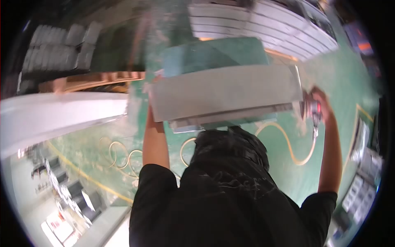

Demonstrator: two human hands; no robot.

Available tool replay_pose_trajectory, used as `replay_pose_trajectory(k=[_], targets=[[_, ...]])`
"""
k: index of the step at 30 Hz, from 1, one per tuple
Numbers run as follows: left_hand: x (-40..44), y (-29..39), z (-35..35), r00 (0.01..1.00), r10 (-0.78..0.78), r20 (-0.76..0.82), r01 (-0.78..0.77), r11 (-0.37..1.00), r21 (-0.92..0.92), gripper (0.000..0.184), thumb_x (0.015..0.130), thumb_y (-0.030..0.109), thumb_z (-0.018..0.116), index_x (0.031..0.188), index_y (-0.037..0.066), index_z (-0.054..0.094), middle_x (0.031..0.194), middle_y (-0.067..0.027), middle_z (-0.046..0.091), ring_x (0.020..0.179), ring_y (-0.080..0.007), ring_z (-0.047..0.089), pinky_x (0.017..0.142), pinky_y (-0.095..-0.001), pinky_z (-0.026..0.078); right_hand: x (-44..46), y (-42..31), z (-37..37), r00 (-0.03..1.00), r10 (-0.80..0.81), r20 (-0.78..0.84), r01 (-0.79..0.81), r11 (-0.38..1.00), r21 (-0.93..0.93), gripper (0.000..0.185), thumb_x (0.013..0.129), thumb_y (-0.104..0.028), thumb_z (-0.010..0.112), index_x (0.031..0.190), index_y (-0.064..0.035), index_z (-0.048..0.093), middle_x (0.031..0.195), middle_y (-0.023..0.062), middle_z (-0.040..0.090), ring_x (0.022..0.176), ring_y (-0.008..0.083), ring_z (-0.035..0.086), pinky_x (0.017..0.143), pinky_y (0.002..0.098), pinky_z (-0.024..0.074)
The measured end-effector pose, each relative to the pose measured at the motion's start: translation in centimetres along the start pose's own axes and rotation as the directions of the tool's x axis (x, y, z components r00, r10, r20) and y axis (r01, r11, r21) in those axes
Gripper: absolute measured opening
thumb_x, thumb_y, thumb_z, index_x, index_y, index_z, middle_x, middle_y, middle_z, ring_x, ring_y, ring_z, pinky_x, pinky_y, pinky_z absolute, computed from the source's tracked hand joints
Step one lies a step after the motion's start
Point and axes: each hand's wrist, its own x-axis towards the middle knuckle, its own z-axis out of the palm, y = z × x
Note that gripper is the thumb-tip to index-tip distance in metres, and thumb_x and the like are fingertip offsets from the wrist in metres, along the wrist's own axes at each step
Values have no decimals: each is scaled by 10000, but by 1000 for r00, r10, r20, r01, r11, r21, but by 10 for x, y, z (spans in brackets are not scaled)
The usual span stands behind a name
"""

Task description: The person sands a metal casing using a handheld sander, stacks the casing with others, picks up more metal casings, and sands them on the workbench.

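A long light-grey panel or box [226,92], probably sheet metal, lies across in front of my body. My left hand [153,88] is at its left end, gripping the edge; the fingers are partly hidden and blurred. To the right, my right hand [323,103] is wrapped round a small air-powered tool [316,108] with a red part, which looks like a sander. Its round disc [305,105] is against or very near the panel's right end; I cannot tell which. A pale air hose [288,146] runs from the tool's lower end and loops leftward.
Beyond the panel is a blue-green flat surface [214,53]. Stacked white panels [263,24] stand at the back, and a long white piece [61,115] with a wooden pallet [90,80] is on the left. Hose coils [119,154] lie on the green floor [94,144].
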Motion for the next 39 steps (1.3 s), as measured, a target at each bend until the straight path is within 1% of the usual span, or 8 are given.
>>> replay_pose_trajectory(k=[5, 9, 10, 14, 18, 26, 33, 39], targets=[[-41, 61, 108, 714, 302, 632, -679, 520, 518, 345, 1065, 312, 436, 893, 70, 612, 723, -6, 518, 670, -146, 479, 655, -308, 428, 34, 136, -6, 960, -144, -242, -36, 790, -612, 240, 781, -175, 772, 812, -9, 602, 648, 107, 564, 591, 190, 513, 589, 368, 454], [-87, 95, 191, 945, 116, 305, -326, 395, 859, 417, 1062, 309, 454, 853, -33, 573, 716, -33, 500, 695, -157, 470, 677, -306, 413, 35, 173, -15, 930, -279, -240, 67, 771, -633, 242, 757, -192, 760, 802, -4, 615, 641, 112, 571, 576, 209, 509, 575, 378, 437], [-96, 85, 218, 736, 264, 624, -620, -110, 777, 466, 1064, 341, 464, 873, -74, 559, 722, -56, 499, 736, -154, 484, 722, -302, 417, 38, 177, -18, 922, -283, -264, 94, 824, -558, 235, 752, -190, 746, 801, -1, 614, 645, 101, 570, 584, 196, 510, 574, 369, 432], [-93, 85, 305, 981, -21, 192, -190, 68, 979, 559, 1064, 448, 443, 1008, -76, 625, 849, -98, 574, 848, -166, 510, 847, -309, 424, 45, 145, -21, 906, -292, -307, 212, 939, -270, 228, 734, -195, 699, 797, 6, 613, 661, 48, 548, 626, 151, 511, 581, 329, 410], [-72, 23, 393, 919, 369, 137, -116, -79, 990, 714, 1035, 592, 392, 808, -63, 560, 742, -107, 547, 781, -190, 482, 801, -355, 425, 43, 60, 0, 917, -343, -205, 327, 939, -108, 264, 706, -229, 679, 830, -4, 617, 731, 13, 526, 715, 127, 508, 638, 290, 398], [1, -35, 447, 972, -87, 220, -237, -348, 907, 905, 970, 755, 305, 765, -87, 567, 770, -181, 559, 832, -254, 535, 854, -369, 431, 51, -43, -10, 857, -512, -59, 484, 760, 433, 330, 709, -280, 604, 941, -47, 577, 896, 17, 520, 869, 132, 474, 796, 261, 375], [29, -96, 477, 959, -232, 161, -247, -410, 878, 1130, 890, 879, 178, 1010, -126, 682, 1185, -298, 635, 1177, -348, 569, 1042, -393, 399, 32, -50, -27, 799, -601, 23, 561, 759, 331, 364, 687, -281, 550, 957, -37, 562, 924, 9, 491, 889, 134, 446, 777, 262, 336], [33, -91, 478, 926, -378, -5, 6, 2, 1000, 992, 912, 848, 275, 889, -32, 734, 795, -76, 707, 714, -107, 621, 705, -246, 483, -7, -91, -27, 775, -632, 1, 630, 772, 79, 342, 688, -286, 548, 888, -8, 544, 812, 22, 492, 791, 134, 448, 681, 284, 348]])
